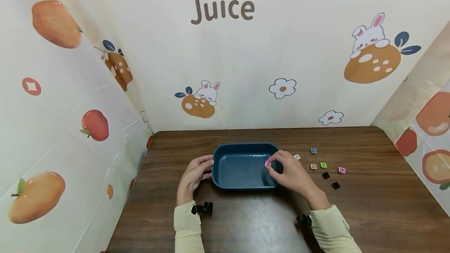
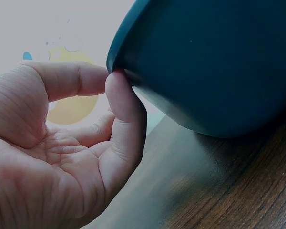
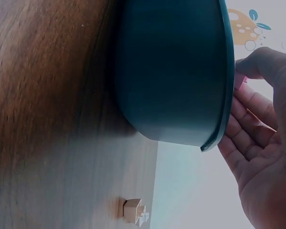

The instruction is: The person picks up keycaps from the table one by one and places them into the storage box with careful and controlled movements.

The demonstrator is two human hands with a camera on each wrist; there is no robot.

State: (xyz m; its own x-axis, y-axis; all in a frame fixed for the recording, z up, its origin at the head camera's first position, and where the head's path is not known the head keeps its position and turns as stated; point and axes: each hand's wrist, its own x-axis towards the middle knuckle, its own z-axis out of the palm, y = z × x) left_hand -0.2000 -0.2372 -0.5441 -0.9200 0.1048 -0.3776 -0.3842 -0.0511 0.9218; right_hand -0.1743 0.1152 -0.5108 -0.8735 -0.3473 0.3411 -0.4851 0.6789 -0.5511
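Note:
A dark teal rectangular tub (image 1: 242, 185) stands on the table. At its left end my left hand (image 1: 197, 171) pinches the rim; in the left wrist view the thumb and a finger (image 2: 126, 114) meet at the tub's edge (image 2: 121, 47). My right hand (image 1: 293, 171) pinches a small pink toy brick (image 1: 268, 163) between thumb and fingertips, over the right part of the tub. In the right wrist view the pink brick (image 3: 239, 80) shows just beyond the rim, partly hidden by it.
Right of the tub lie several small bricks: blue (image 1: 313, 151), green (image 1: 323, 165), tan (image 1: 313, 166), pink (image 1: 342, 170), black (image 1: 325, 175), another black one (image 1: 336, 185) and a white one (image 1: 297, 157) beside the right hand. A printed curtain (image 1: 246, 57) encloses the wooden table (image 1: 246, 225).

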